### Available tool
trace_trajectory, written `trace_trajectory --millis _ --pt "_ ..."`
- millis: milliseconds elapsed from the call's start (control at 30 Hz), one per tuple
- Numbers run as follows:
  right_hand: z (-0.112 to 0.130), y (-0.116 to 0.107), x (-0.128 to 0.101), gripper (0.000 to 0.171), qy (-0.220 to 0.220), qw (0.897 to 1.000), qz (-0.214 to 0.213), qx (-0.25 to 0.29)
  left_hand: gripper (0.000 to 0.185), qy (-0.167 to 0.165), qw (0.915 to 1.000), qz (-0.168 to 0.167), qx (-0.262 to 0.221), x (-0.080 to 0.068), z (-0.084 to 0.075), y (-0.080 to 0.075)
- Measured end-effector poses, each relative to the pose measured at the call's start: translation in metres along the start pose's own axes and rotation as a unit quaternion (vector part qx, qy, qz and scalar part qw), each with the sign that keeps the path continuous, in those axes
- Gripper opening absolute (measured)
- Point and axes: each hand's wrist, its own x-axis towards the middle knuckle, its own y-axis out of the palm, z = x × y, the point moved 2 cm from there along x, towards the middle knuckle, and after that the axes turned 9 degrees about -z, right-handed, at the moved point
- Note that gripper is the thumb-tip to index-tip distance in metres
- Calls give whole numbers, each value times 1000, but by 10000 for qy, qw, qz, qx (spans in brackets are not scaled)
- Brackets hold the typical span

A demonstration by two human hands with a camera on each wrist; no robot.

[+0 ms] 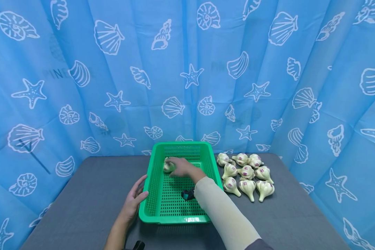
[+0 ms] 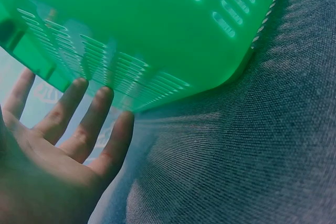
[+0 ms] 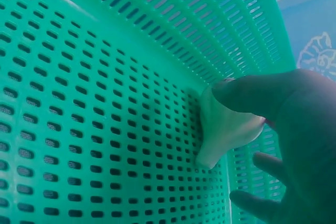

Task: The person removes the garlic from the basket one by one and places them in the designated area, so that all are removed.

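Green perforated plastic forms the shallow rectangular basket (image 1: 153,194) that sits near the middle of the grey cloth-covered table (image 1: 81,198), its long side running away from the person. The right hand (image 1: 182,167), coming out of a cream sleeve (image 1: 222,211), reaches into the far left part of the basket and grips a pale cream, garlic-shaped bulb with a tapered stem (image 1: 168,167). In the right wrist view the thumb curls over the top of the bulb (image 3: 223,129), whose stem end touches the slotted floor of the basket close to the side wall, while the other fingers show below it.

The left hand (image 1: 133,201) lies on the table at the basket's near left corner. Its fingers are straight and spread, grasping nothing; in the left wrist view the fingertips (image 2: 100,98) meet the outer wall of the basket (image 2: 157,35) just above the cloth.

Nine more cream bulbs with pink markings (image 1: 245,172) lie in a loose cluster on the table just right of the basket, stems pointing mostly toward the person. A blue curtain printed with white shells and starfish (image 1: 187,69) hangs behind and around the table.
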Motion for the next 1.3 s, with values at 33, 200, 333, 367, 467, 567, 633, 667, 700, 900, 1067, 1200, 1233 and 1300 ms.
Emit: trace_trajectory --millis 33,200,333,367,467,567,633,667,700,900,1067,1200,1233,1300 --pt "0 0 0 65 -6 10000 -23 -28 62 -7 10000 -16 8 0 0 0" --pt "2 0 -1 62 -63 9996 -98 -272 62 -104 9999 -107 37 -1 0 2" --pt "1 -1 -3 60 -110 9987 -151 -476 61 -81 9999 -130 67 -1 0 3" --pt "0 -1 -3 59 -109 9986 -159 -493 61 -48 9999 -117 66 -1 -1 3" --pt "-4 0 -4 51 -45 9986 -62 -521 60 71 9999 -68 48 -1 -1 3" --pt "-4 0 -8 42 43 9994 137 -314 60 151 9999 14 -6 -1 -2 3" --pt "-3 0 -10 38 62 9996 257 -79 60 136 9999 23 -35 -1 -2 3" --pt "-3 0 -11 37 74 9995 290 46 60 115 9999 17 -34 -1 -2 3" --pt "-2 -1 -11 35 75 9993 313 187 60 83 10000 4 -34 -1 -2 3" --pt "1 1 -14 31 108 9978 522 406 60 12 9999 -83 130 -2 -3 4" --pt "6 3 -15 30 -46 9954 788 539 60 17 9999 -87 92 -2 -4 4" --pt "12 6 -16 33 -128 9931 1077 455 60 -23 10000 -64 26 -1 -2 3" --pt "13 7 -16 34 -176 9926 1142 377 60 -31 10000 -61 26 0 -2 3" --pt "16 9 -17 35 -279 9916 1233 282 61 -63 10000 -61 47 0 -2 3"
